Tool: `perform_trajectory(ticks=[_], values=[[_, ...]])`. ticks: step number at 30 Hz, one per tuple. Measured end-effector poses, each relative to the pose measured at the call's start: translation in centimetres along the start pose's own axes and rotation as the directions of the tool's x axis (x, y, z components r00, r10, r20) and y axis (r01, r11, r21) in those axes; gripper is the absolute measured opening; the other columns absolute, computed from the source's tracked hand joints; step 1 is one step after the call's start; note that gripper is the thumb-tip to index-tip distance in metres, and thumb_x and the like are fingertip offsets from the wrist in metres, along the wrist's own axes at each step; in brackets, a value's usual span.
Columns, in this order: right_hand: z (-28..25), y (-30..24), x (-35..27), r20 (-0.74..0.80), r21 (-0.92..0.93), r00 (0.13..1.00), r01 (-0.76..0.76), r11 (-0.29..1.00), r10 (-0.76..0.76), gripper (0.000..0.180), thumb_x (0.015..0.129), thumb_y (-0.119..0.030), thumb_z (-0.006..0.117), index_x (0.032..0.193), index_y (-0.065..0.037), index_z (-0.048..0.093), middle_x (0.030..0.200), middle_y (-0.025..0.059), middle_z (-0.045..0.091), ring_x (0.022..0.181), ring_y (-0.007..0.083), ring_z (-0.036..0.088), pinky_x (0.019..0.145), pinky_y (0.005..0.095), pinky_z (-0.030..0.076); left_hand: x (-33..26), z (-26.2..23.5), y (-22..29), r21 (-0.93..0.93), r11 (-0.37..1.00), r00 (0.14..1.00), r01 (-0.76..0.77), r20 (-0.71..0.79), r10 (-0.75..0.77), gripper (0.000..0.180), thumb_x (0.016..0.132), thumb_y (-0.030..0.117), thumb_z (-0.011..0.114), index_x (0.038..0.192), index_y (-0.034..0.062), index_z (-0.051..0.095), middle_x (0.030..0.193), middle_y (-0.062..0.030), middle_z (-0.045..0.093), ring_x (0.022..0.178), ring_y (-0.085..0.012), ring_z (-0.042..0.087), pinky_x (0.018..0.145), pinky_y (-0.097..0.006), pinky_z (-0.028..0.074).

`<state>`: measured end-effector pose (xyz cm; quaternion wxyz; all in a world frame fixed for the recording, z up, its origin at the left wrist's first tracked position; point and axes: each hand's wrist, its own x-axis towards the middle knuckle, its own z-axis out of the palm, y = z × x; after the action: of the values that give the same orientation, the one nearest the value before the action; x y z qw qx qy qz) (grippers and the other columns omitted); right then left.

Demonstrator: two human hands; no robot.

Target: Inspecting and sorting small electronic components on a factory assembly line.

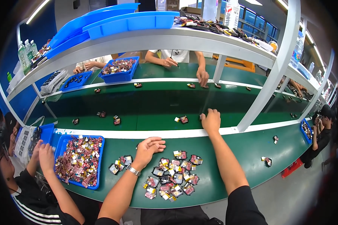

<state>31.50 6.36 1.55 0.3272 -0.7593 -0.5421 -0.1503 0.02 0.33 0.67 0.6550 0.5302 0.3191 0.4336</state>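
My left hand, a metal watch on its wrist, hovers over the green bench with its fingers stretched to the right and nothing seen in them. Below it lies a pile of small electronic assemblies, with red circuit boards, yellow-and-white tabs and black casings. My right hand reaches past the white rail onto the green conveyor; its fingers are bent around a small dark assembly, mostly hidden by the hand. A smaller group of assemblies lies left of my left wrist.
A blue bin full of circuit boards stands left, beside a co-worker's hands. Single assemblies lie along the conveyor. The white rail and a slanted post stand near my right arm. Across sits another person.
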Motion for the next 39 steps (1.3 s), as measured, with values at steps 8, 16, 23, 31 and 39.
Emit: perform_trajectory(ticks=[8,16,23,31,39], values=[[3.1,-3.9,-2.4,0.236,0.223,0.967,0.045,0.974,-0.099,0.061,0.070,-0.027,0.080,0.118,0.003,0.055,0.098,0.0168,0.064,0.096,0.0331,0.060,0.086,0.0420,0.048,0.0,0.5,0.0,0.022,1.000,0.999,-0.014,0.029,0.014,0.027,0.094,0.002,0.050,0.119,-0.0079,0.052,0.110,-0.0200,0.064,0.091,-0.0215,0.067,0.080,-0.030,0.056],[-6.1,-7.5,-6.7,0.380,0.811,0.710,0.052,0.583,-0.593,0.065,0.071,-0.013,0.078,0.129,-0.007,0.050,0.108,0.0075,0.066,0.108,0.0267,0.055,0.093,0.0369,0.046,-0.2,0.2,0.4,-0.047,0.995,0.996,0.083,-0.013,-0.083,0.034,0.100,0.018,0.044,0.124,-0.0049,0.052,0.103,-0.0120,0.063,0.075,-0.0141,0.062,0.067,-0.025,0.052],[-7.9,-9.2,-9.2,0.187,0.787,0.710,0.305,0.536,-0.679,0.045,0.077,-0.006,0.069,0.120,-0.007,0.059,0.120,0.0101,0.058,0.113,0.0302,0.052,0.098,0.0380,0.044,-0.4,0.1,1.0,-0.031,0.984,0.966,0.177,0.195,-0.168,0.037,0.099,0.015,0.048,0.132,-0.0016,0.050,0.106,-0.0073,0.062,0.083,-0.0121,0.062,0.071,-0.026,0.054],[-6.5,-10.0,-11.0,0.082,0.628,0.787,0.435,0.645,-0.611,0.023,0.078,-0.009,0.069,0.101,-0.008,0.066,0.115,0.0100,0.058,0.107,0.0296,0.055,0.087,0.0382,0.049,-0.5,0.9,0.2,-0.066,0.996,0.996,0.055,0.072,-0.050,0.036,0.098,0.006,0.046,0.133,-0.0035,0.044,0.114,-0.0134,0.061,0.099,-0.0191,0.064,0.086,-0.031,0.057],[-5.9,-9.7,-10.4,0.068,0.675,0.739,0.461,0.577,-0.670,0.022,0.074,-0.006,0.070,0.093,-0.006,0.058,0.115,0.0100,0.056,0.105,0.0309,0.054,0.088,0.0384,0.047,-0.4,1.1,0.0,-0.012,0.999,0.994,0.047,0.096,-0.046,0.031,0.098,0.002,0.044,0.128,-0.0035,0.047,0.113,-0.0137,0.062,0.101,-0.0188,0.063,0.087,-0.030,0.057]])
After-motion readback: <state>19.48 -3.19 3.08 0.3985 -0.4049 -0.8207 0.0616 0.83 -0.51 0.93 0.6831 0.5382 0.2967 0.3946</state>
